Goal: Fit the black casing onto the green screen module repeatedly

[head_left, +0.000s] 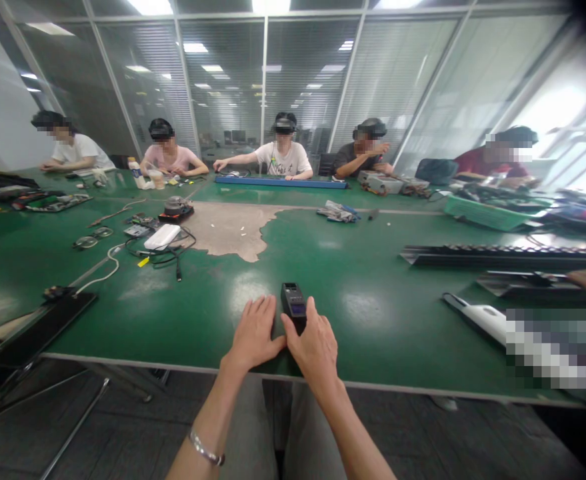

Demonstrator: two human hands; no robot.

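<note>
Right hand: thumb and forefinger (317, 343) frame the device's near end, one to each side; whether they press on it cannot be told
Left hand: flat on the table (373, 360), empty (257, 333), thumb reaching to just beside the right thumb
Device: black, small (293, 301), directly ahead of the right hand, the nearer of the two; long axis runs away from the person, far end angled slightly left
Close obstacle: the left thumb, beside the device's near end
Flanks: black panel (47, 330) at left; white-and-black item (483, 317), partly blurred, at right, with metal strips (507, 256) beyond
Mid-table: adapter (163, 237) amid cables, glasses (93, 238) to its left, all well apart from the hands
Farther out: grey bundle (338, 212) and green basket (493, 213) to the right
Far edge: blue bar (280, 181) before a seated co-worker in a white shirt (285, 159)
</note>
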